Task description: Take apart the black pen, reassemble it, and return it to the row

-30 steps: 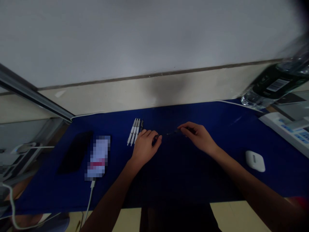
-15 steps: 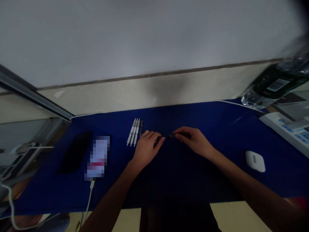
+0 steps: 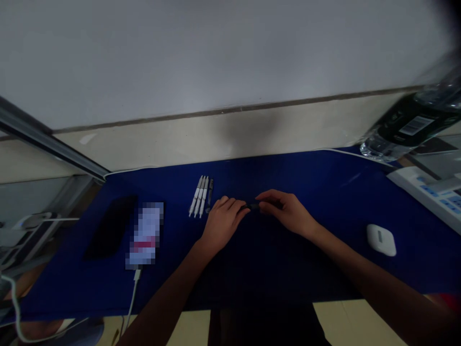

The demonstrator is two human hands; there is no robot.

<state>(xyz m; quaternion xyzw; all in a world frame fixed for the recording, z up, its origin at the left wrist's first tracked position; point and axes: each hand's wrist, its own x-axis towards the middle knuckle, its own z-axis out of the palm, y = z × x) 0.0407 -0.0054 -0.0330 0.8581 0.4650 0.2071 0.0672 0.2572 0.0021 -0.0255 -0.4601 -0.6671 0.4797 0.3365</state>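
Both hands stand in a narrow pinch: the left hand (image 3: 223, 225) and the right hand (image 3: 286, 211) meet at the fingertips on a small dark object (image 3: 252, 206) (its exact kind cannot be told) over the blue desk mat (image 3: 79, 288). Three white pens (image 3: 199, 196) and a dark pen (image 3: 210, 193) lie just left of the left hand. Caution: a slipping pinch could drop the object among these pens.
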